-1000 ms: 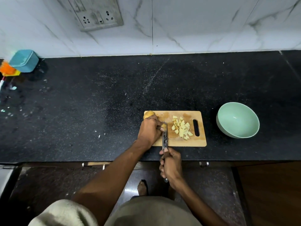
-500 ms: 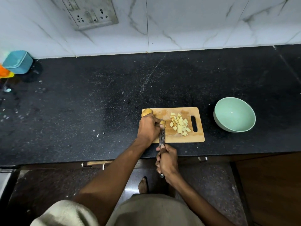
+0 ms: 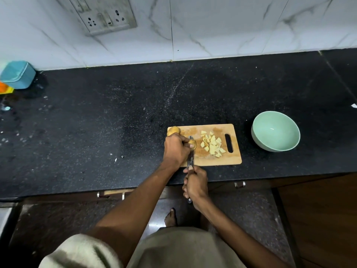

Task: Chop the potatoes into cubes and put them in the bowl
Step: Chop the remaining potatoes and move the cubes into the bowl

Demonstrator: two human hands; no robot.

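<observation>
Head view, centre of the frame: a person's left hand (image 3: 176, 149) holds a potato piece (image 3: 192, 144) down on the wooden cutting board (image 3: 204, 158), fingers curled over it, as half a second earlier. The right hand (image 3: 196, 185) has its grip wrapped round the handle of a knife (image 3: 190, 158), whose blade lies across the board's near edge beside the held piece; both hands keep much the same pose as in the earlier frames. A whole potato (image 3: 173, 130) sits at the board's upper left corner, just behind the left hand. The pile of pale potato cubes (image 3: 212, 144) lies unchanged on the right half of the board, next to its handle slot.

Right of the board, well apart from it, stands a mint-green bowl (image 3: 259, 140) with no cubes inside.

Board and bowl rest on a black speckled desk (image 3: 116, 122), dotted with pale specks and wet marks at the left. A teal container (image 3: 18, 74) stands at the far left edge. White marble-look wall tiles (image 3: 231, 26) carry a switch-and-socket plate (image 3: 104, 14) in the upper left. A bare foot (image 3: 171, 217) shows on the dark floor below.
</observation>
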